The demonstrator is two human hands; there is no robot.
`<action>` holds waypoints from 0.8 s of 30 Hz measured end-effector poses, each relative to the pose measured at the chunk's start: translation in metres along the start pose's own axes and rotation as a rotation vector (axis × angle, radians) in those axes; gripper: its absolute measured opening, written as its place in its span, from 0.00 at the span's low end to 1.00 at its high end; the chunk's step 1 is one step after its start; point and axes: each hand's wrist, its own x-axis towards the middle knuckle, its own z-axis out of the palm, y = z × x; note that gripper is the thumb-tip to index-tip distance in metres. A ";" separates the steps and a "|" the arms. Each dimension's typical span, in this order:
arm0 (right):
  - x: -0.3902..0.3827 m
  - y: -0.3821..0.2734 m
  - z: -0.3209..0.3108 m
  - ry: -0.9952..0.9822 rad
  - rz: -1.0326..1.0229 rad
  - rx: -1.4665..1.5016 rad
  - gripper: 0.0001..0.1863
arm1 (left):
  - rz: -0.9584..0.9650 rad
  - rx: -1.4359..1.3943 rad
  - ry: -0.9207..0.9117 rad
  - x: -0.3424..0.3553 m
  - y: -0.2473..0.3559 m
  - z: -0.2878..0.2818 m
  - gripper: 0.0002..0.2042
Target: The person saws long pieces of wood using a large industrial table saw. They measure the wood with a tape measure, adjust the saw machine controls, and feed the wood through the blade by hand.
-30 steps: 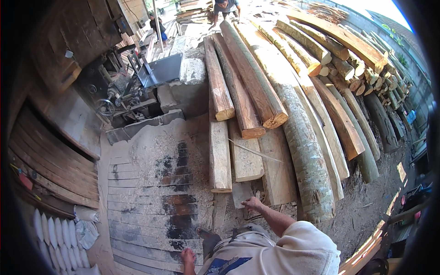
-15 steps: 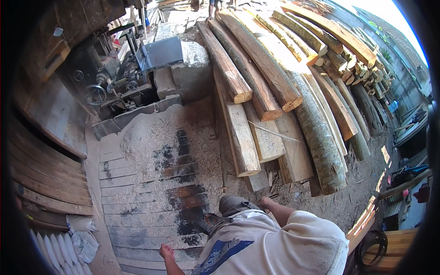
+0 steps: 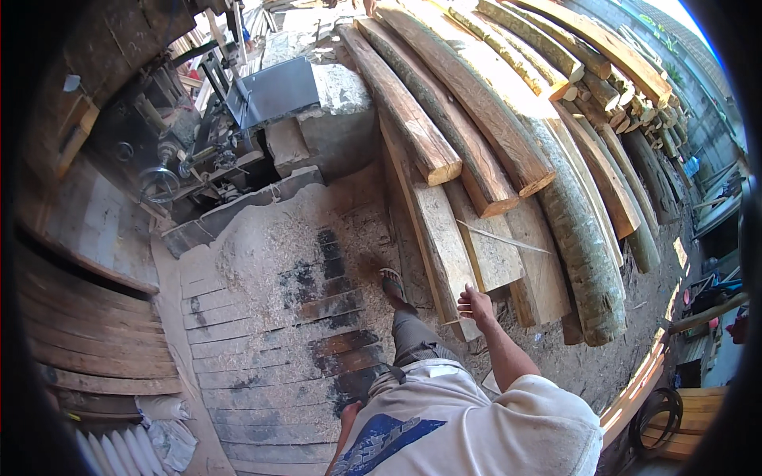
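My right hand (image 3: 474, 308) is held out in front of me, at the near end of a squared timber (image 3: 432, 250) in the stack. Its fingers are curled. A thin pale sliver shows just below them, and whether they grip it is hard to make out. My left hand (image 3: 349, 414) hangs low by my left side, partly covered by my shirt, with its fingers mostly hidden. Above the squared timbers lie long rough-sawn logs (image 3: 476, 127) with bark edges. A narrow light strip of wood (image 3: 504, 237) rests across the lower timber ends.
Slatted floorboards (image 3: 238, 397) strewn with sawdust (image 3: 262, 238) spread to my left. Beyond stands a saw machine with a handwheel (image 3: 159, 184) and a grey metal table (image 3: 278, 89). A round bark-covered log (image 3: 583, 262) juts out at right; a black coil (image 3: 657, 420) lies near the lower right.
My right hand has moved from my hip forward to the timber end. My left hand has drawn in toward my side. One foot now shows ahead of me, and the view has shifted slightly.
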 end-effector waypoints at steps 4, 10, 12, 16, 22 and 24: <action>0.117 -0.083 0.032 -0.042 -0.119 0.476 0.40 | -0.053 -0.199 -0.109 0.067 0.040 -0.022 0.18; 0.309 -0.216 0.070 0.192 -0.036 0.735 0.62 | -0.344 -0.087 0.213 0.076 0.250 -0.068 0.08; 0.334 -0.232 0.085 0.138 -0.037 0.767 0.54 | -0.365 -0.177 0.299 0.083 0.292 -0.076 0.08; 0.344 -0.240 0.107 0.061 -0.234 0.932 0.48 | -0.199 -0.295 0.378 0.092 0.375 -0.051 0.10; 0.345 -0.247 0.105 0.152 -0.189 0.840 0.45 | -0.130 0.359 -0.069 0.147 0.397 0.022 0.17; 0.355 -0.245 0.100 0.222 -0.191 0.824 0.43 | -0.096 0.368 -0.094 0.165 0.409 0.033 0.17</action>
